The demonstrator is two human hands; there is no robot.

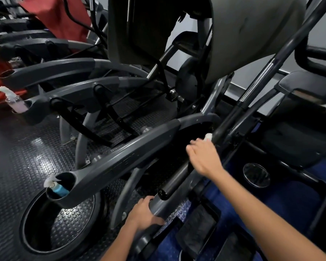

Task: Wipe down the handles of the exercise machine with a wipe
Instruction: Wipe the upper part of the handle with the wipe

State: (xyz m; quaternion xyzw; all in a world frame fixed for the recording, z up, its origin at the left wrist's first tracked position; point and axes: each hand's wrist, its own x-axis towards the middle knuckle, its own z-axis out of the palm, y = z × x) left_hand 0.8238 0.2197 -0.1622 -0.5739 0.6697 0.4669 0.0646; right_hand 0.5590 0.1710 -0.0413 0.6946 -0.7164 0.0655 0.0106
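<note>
- Gripping a grey bar (158, 204) of the machine nearest the camera, the left hand (142, 213) curls round it.
- Further out, the right hand (203, 157), blurred, seems to pinch a white wipe (208, 136) against the long black handle (222, 127).
- Beyond left, a blue bottle (59, 189) sits in a cupholder (72, 178).

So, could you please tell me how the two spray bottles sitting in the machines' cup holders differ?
The near bottle holds blue liquid; the far bottle is clear with pinkish liquid. The near bottle sits deep in its cup holder, showing mostly its top, while the far bottle stands tall above its holder. Both have white tops and stand at the ends of grey machine arms.
</note>
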